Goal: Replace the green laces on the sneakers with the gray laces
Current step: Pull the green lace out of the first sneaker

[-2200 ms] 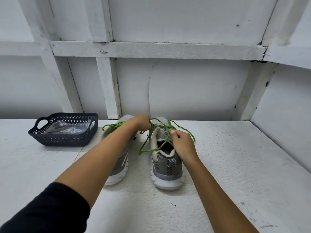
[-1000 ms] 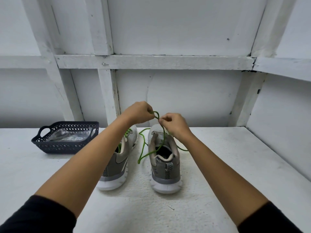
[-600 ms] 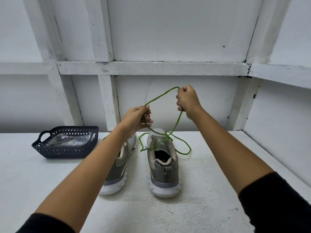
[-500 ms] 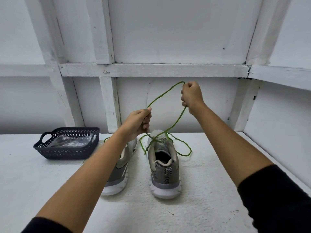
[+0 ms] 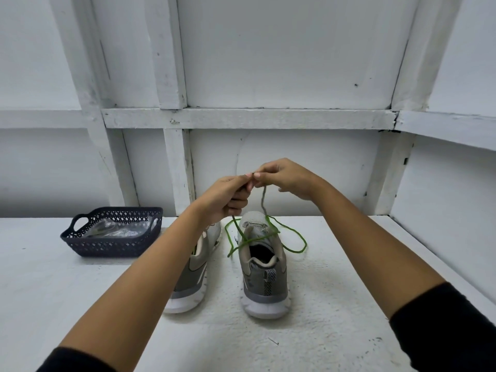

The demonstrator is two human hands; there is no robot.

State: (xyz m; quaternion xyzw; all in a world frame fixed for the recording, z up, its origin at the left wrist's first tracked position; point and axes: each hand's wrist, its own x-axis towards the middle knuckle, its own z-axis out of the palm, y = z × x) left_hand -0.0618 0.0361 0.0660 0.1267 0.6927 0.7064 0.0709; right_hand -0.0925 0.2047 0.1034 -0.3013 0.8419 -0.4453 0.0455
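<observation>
Both hands (image 5: 224,201) (image 5: 288,179), fingers (image 5: 241,181) tight around green lace (image 5: 263,202), over rough white table (image 5: 349,291); white-framed wall (image 5: 281,63).

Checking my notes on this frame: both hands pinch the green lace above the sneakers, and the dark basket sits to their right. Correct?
Not quite. The head view shows the dark basket to the left of the sneakers, not the right. The rest holds: the left hand and the right hand both pinch the green lace above the sneakers.
</observation>
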